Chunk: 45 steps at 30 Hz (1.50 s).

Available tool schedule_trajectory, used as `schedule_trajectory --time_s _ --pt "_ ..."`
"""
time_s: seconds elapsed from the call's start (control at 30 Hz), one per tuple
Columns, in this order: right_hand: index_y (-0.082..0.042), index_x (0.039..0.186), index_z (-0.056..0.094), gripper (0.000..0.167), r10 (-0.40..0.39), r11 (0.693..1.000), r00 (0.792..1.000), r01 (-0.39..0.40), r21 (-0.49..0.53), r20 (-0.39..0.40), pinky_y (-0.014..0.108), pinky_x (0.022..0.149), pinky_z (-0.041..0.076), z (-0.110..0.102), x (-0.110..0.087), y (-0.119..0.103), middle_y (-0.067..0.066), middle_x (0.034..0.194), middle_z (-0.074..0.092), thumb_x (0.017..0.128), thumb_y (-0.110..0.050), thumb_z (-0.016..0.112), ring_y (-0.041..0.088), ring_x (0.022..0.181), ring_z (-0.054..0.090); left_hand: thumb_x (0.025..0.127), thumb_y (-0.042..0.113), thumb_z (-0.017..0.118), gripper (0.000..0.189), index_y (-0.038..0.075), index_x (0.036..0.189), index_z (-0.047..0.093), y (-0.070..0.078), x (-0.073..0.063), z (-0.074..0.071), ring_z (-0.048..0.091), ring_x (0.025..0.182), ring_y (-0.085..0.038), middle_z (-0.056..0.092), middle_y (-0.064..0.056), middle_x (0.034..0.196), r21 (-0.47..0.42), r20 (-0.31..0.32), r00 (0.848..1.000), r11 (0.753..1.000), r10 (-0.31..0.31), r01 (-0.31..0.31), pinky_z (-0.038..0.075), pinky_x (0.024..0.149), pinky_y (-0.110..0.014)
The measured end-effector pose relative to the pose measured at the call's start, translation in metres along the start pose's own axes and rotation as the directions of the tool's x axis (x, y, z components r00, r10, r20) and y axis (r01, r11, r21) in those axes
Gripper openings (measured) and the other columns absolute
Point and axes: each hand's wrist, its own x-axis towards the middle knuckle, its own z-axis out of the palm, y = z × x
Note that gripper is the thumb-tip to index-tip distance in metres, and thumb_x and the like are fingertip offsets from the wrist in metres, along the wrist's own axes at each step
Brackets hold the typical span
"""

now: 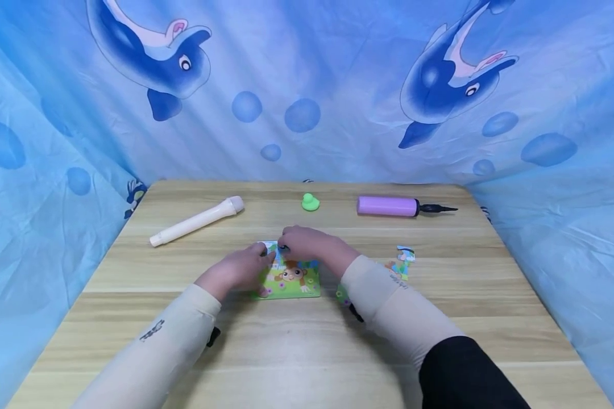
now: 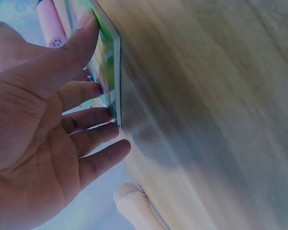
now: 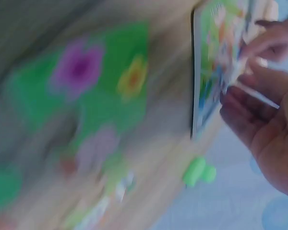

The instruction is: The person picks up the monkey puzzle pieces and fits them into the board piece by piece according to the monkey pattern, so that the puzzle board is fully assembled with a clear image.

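A jigsaw puzzle [image 1: 294, 284] with a cartoon monkey on green lies flat in its board at mid-table. My left hand [image 1: 237, 270] rests along its left side; in the left wrist view the thumb [image 2: 81, 43] lies on the board's edge and the other fingers stretch out to touch it. Over the puzzle's upper part, my right hand [image 1: 309, 244] pinches a puzzle piece [image 3: 236, 72] between thumb and fingertips, mostly hidden by the fingers. Loose puzzle pieces [image 1: 406, 254] lie right of the board, partly covered by the right forearm; a green one [image 3: 93, 100] shows a purple flower.
Behind the puzzle sits a small green toy duck [image 1: 310, 202]. A white microphone [image 1: 196, 221] lies at the back left, and a purple hand pump [image 1: 389, 206] with a black nozzle at the back right. A blue dolphin curtain [image 1: 337, 153] hangs around the wooden table [image 1: 286, 363].
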Motion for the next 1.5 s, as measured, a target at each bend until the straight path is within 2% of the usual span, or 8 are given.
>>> schedule_trajectory --time_s 0.1,0.23,0.47,0.77,0.93,1.07,1.27,1.5 --pt "-0.009 0.124 0.065 0.031 -0.029 0.998 0.999 0.031 0.048 -0.041 0.034 0.098 0.049 -0.009 -0.022 0.015 0.007 0.124 0.060 0.099 -0.027 0.059 0.021 0.111 0.058 0.079 0.050 0.076 0.099 0.006 0.154 0.030 -0.001 0.000 0.003 0.049 0.126 -0.033 0.037 -0.021 0.145 -0.027 -0.003 1.000 1.000 -0.012 0.012 0.046 0.104 -0.047" --pt "-0.006 0.134 0.059 0.042 0.033 0.997 0.991 -0.024 0.072 -0.133 0.041 0.111 0.041 -0.019 -0.056 0.040 0.012 0.136 0.057 0.097 -0.025 0.062 0.028 0.127 0.053 0.078 0.048 0.078 0.099 0.007 0.154 0.029 -0.003 0.000 0.005 0.043 0.134 -0.037 0.032 -0.022 0.151 -0.050 -0.002 1.000 0.998 -0.025 0.025 0.042 0.109 -0.050" --pt "0.000 0.132 0.059 0.043 0.178 0.978 0.971 -0.156 0.140 -0.159 0.048 0.109 0.043 -0.024 -0.120 0.094 0.017 0.134 0.059 0.095 -0.021 0.065 0.034 0.125 0.055 0.079 0.045 0.078 0.098 0.007 0.154 0.029 -0.002 0.000 0.004 0.038 0.138 -0.038 0.029 -0.023 0.153 -0.072 0.000 0.999 0.997 -0.035 0.035 0.040 0.110 -0.051" --pt "0.003 0.124 0.062 0.037 0.317 0.946 0.943 -0.307 0.107 -0.097 0.051 0.096 0.049 0.005 -0.179 0.144 0.019 0.120 0.063 0.094 -0.019 0.066 0.036 0.113 0.060 0.079 0.041 0.080 0.098 0.008 0.155 0.027 -0.002 -0.002 0.004 0.035 0.141 -0.039 0.027 -0.022 0.155 -0.121 0.012 0.999 0.991 -0.050 0.051 0.037 0.112 -0.052" --pt "0.000 0.115 0.066 0.033 0.346 0.935 0.938 -0.343 0.091 -0.027 0.049 0.090 0.051 0.024 -0.187 0.158 0.015 0.111 0.062 0.091 -0.022 0.069 0.031 0.102 0.061 0.079 0.040 0.080 0.098 0.009 0.155 0.026 -0.002 -0.003 0.002 0.035 0.140 -0.039 0.026 -0.021 0.155 -0.146 0.019 0.998 0.988 -0.052 0.054 0.037 0.113 -0.052" --pt "-0.004 0.107 0.068 0.025 0.352 0.933 0.936 -0.348 0.096 -0.029 0.047 0.086 0.052 0.033 -0.185 0.164 0.011 0.105 0.062 0.090 -0.022 0.069 0.025 0.094 0.060 0.080 0.041 0.079 0.098 0.009 0.155 0.026 -0.002 -0.002 0.002 0.034 0.141 -0.038 0.025 -0.021 0.156 -0.144 0.023 0.999 0.988 -0.047 0.050 0.037 0.112 -0.052" --pt "-0.003 0.105 0.067 0.025 0.340 0.935 0.940 -0.334 0.119 -0.034 0.047 0.085 0.051 0.034 -0.181 0.168 0.010 0.102 0.060 0.087 -0.020 0.070 0.024 0.090 0.058 0.081 0.043 0.077 0.097 0.010 0.156 0.025 -0.003 0.000 0.001 0.032 0.142 -0.038 0.023 -0.021 0.157 -0.131 0.037 0.998 0.990 -0.043 0.047 0.037 0.113 -0.051" --pt "-0.003 0.104 0.066 0.029 0.345 0.933 0.938 -0.345 0.104 0.017 0.047 0.087 0.052 0.031 -0.172 0.171 0.011 0.103 0.060 0.084 -0.023 0.071 0.024 0.092 0.058 0.080 0.043 0.077 0.097 0.008 0.155 0.026 -0.003 -0.002 0.003 0.035 0.140 -0.038 0.025 -0.022 0.155 -0.137 0.030 0.999 0.989 -0.044 0.047 0.038 0.112 -0.051"
